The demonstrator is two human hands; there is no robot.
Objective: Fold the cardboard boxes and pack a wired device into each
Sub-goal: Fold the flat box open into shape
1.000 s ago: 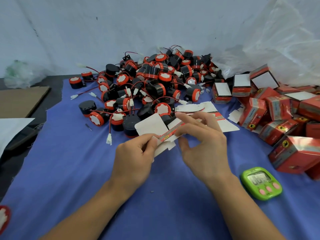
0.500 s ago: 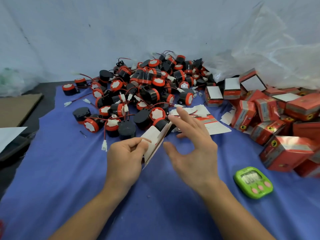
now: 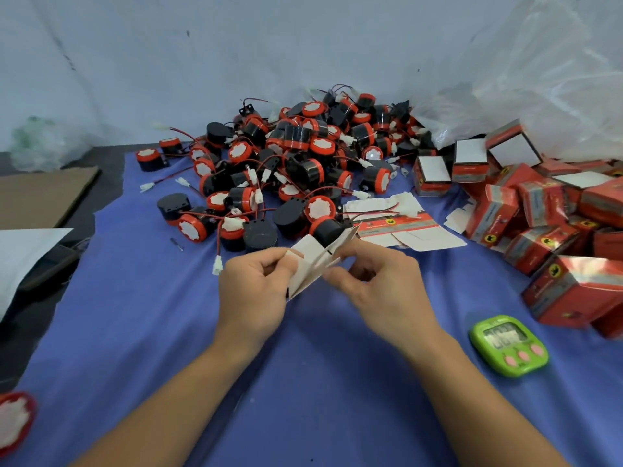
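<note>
Both hands meet above the bench [image 3: 141,332], which is covered w/ a blue cloth, and both are clamped on one small cardboard box blank [image 3: 312,261]. Left hand [image 3: 256,291] pinches the blank's left flap btwn thumb and curled fingers. Right hand [image 3: 381,288] grips the blank's right edge, thumb and forefinger closed on it, other fingers bent under. The blank is white on the inner face, partly opened, tilted up to the right, held clear of the cloth; its upper corner overlaps the nearest device in view.

Behind the hands sits a big pile of wired devices [image 3: 296,163]: round black bodies w/ red rims, white face stickers, thin red/black leads ending in white connectors. One connector [image 3: 217,264] lies on the cloth just beside the left hand's knuckles. A few flat unfolded blanks [image 3: 401,224] lie just right of the pile, printed side red w/ a yellow-black logo.

Far right: a heap of folded red boxes [image 3: 539,214], some lying w/ white bottoms up, touching each other. A crumpled clear plastic bag [image 3: 539,79] rises behind them. A green timer [image 3: 509,345] w/ pink buttons sits on the cloth near the right forearm; display digits too blurred to read.

Left edge: a brown cardboard sheet [image 3: 43,197] and a white sheet [image 3: 23,251], off the cloth. One more red-rimmed device [image 3: 13,423] at bottom-left corner, partly cut off.
</note>
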